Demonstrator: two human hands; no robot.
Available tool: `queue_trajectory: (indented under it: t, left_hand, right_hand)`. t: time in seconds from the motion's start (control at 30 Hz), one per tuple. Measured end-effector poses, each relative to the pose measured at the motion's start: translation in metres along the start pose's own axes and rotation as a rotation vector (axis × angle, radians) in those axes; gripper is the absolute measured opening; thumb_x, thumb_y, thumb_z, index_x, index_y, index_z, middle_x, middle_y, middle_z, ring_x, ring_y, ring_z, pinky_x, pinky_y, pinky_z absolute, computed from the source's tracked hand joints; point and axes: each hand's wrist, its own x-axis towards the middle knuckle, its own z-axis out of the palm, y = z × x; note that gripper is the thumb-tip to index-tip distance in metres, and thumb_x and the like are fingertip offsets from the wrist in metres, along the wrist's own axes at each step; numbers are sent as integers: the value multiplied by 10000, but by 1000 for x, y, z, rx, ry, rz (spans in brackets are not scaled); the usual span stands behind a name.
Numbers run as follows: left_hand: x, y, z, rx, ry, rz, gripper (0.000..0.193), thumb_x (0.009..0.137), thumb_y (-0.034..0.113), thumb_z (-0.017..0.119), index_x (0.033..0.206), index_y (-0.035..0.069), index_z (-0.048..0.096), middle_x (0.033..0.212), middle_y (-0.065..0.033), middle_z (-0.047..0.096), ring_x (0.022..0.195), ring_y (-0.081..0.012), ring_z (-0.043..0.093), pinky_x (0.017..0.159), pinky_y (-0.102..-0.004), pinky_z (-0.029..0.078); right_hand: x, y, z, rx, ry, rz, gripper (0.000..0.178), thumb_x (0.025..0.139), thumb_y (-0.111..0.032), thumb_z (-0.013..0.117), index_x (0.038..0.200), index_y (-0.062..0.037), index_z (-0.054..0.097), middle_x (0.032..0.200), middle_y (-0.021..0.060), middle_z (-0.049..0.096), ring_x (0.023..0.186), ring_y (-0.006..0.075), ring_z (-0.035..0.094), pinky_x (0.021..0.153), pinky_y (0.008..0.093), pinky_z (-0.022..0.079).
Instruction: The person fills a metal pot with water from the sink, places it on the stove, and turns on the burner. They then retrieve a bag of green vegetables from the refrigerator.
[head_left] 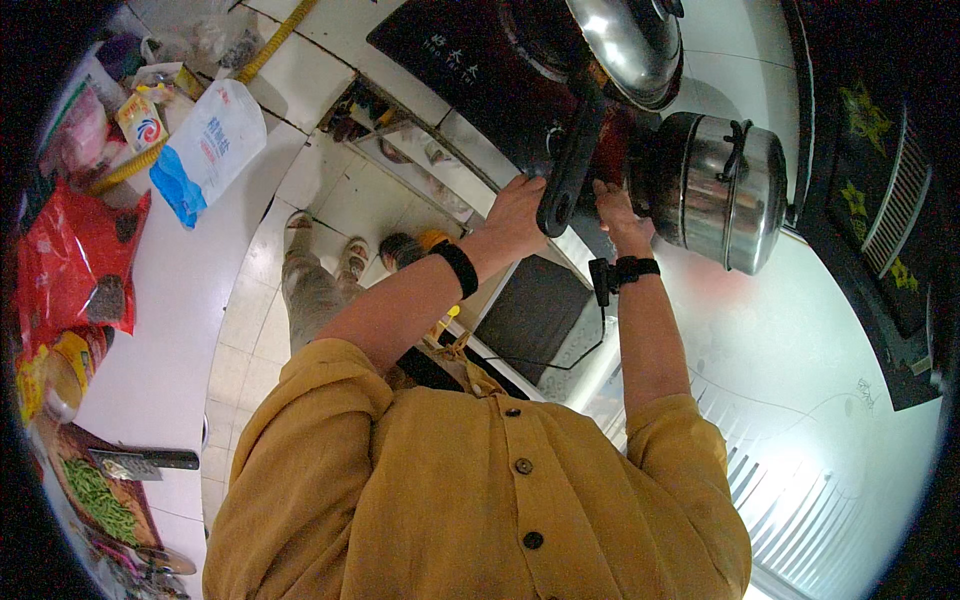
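The black, flat-topped cooktop (pixel 430 55) spans the far side. On its right, the round, shiny steel pot (pixel 735 200) sits close to the right hand (pixel 618 215); treating its wall as hot seems wise. The long black handle (pixel 575 160) juts between the hands, so wrists should work without knocking it. Left hand (pixel 512 215) and right are apart, at the cooktop's front edge; I cannot tell whether either grips anything.

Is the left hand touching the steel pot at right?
Apart: the head view shows the black handle and right hand between left hand and steel pot.
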Motion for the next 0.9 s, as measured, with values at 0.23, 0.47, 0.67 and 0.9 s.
queue_trajectory:
  t: [0.23, 0.47, 0.67, 0.9]
  left_hand:
    - [7, 4, -6, -354, 36, -104, 351, 766, 196, 644, 1104, 102, 655, 1082, -53, 654, 1009, -244, 609, 901, -423, 479]
    - [5, 7, -33, -32, -78, 4, 344, 810, 216, 597, 1130, 97, 639, 1113, -62, 646, 1047, -243, 596, 942, -416, 454]
    - [9, 10, -33, -18, -218, -67, 427, 807, 265, 590, 1203, 105, 599, 1217, -66, 604, 1119, -238, 564, 981, -424, 430]
    - [8, 10, -31, 7, -225, -60, 415, 801, 256, 598, 1200, 144, 604, 1221, -62, 601, 1131, -242, 559, 995, -443, 422]
  right_hand:
    - [-19, -10, -11, 754, 159, 190, 576, 966, -473, 409, 1255, 13, 517, 1130, 237, 611, 997, 382, 609, 919, 402, 442]
    - [-16, -10, -13, 761, 163, 144, 611, 970, -494, 378, 1339, -17, 477, 1281, 243, 548, 1100, 393, 575, 937, 466, 417]
    - [-28, -7, -16, 686, 146, 180, 549, 983, -479, 372, 1330, -70, 488, 1223, 232, 576, 1049, 406, 586, 905, 455, 432]
    - [-5, -6, 2, 954, 138, 241, 521, 987, -479, 366, 1299, -86, 507, 1102, 189, 630, 835, 366, 639, 919, 500, 402]
